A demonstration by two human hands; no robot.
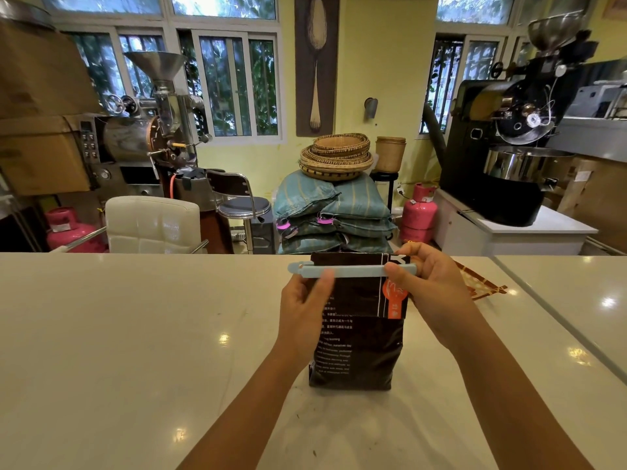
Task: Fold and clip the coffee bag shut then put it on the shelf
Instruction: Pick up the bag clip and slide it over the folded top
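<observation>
A black coffee bag (359, 347) with white text and an orange mark stands upright on the white counter (135, 334). Its top is folded flat. A long pale blue clip (356, 270) lies across the folded top. My left hand (302, 310) grips the bag's left side, thumb pressing on the clip. My right hand (431, 283) pinches the clip's right end between thumb and fingers. I cannot tell whether the clip is latched.
A patterned brown cloth (481, 283) lies on the counter behind my right hand. A counter seam (543, 317) runs diagonally at right. Beyond the counter stand a white chair (152, 225), stacked sacks (332, 215), roasting machines and pink gas cylinders. No shelf is in view.
</observation>
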